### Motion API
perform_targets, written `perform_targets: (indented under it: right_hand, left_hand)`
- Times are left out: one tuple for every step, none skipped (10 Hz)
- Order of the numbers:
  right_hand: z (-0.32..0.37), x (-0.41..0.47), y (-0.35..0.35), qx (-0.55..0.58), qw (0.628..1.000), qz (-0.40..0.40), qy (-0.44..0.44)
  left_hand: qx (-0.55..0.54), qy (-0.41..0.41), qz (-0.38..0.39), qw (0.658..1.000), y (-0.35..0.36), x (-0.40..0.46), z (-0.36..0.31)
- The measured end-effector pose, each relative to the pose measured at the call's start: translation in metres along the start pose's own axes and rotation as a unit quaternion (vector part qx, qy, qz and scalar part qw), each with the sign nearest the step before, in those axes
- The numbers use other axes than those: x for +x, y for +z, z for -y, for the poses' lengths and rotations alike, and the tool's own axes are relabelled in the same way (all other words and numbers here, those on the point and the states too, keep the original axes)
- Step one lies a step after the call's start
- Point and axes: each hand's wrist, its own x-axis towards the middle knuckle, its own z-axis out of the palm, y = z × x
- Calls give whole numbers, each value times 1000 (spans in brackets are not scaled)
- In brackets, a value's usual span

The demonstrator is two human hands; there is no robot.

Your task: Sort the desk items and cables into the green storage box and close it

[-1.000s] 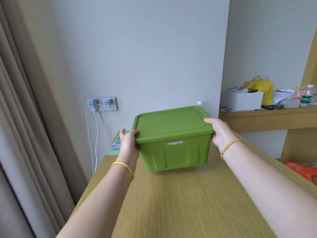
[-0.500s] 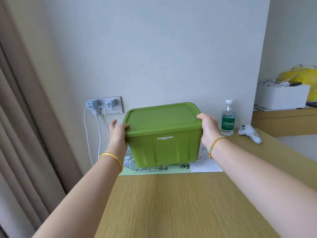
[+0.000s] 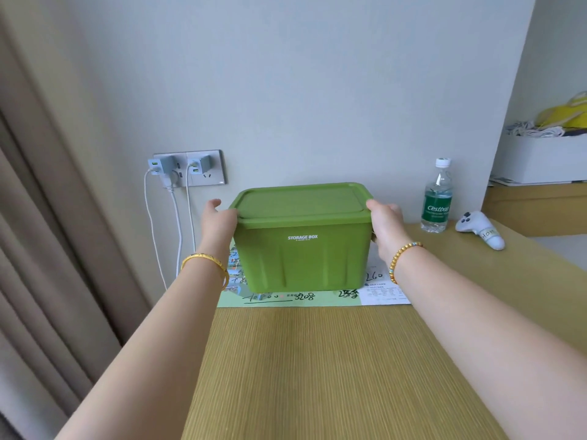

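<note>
Left hand: the left hand (image 3: 219, 219), a gold bangle at its wrist, grips the 9 o'clock end of the green storage box (image 3: 303, 249) under the lid's edge, thumb up beside the rim.
Right hand: the right hand (image 3: 386, 222), wearing a beaded bracelet, grasps the box's 3 o'clock end, fingers curled round the side just beneath the lid.
Box: lid (image 3: 301, 200) on and shut, white "STORAGE BOX" lettering facing the camera; it sits at the far end of the table (image 3: 317, 369), over printed sheets of paper (image 3: 286, 298) marked with handwriting. Whether its base touches them cannot be told.
At 3 o'clock of the box: a water bottle (image 3: 437, 198) stands upright against the wall; just beyond it lies a white game controller (image 3: 479, 228).
At 10 o'clock: a wall socket (image 3: 190, 168) holds two chargers, their white cables (image 3: 178, 223) hanging down behind the table.
Far left: a beige curtain (image 3: 47, 249).
Far right: a white box (image 3: 540, 157) on a shelf, with a yellow bag behind it.
</note>
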Motion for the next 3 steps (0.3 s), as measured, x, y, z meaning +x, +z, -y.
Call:
perform_targets:
  right_hand:
    - [3,-16,-3,-66,998,-14,7]
    - [2,-46,-11,-107,994,5,9]
    - [-1,-77,-22,-149,989,6,-18]
  left_hand:
    - [110,24,-33,993,-2,-15,-5]
    - [253,46,-45,965,-4,-46,-3]
    - [304,84,-30,948,-3,-82,-2]
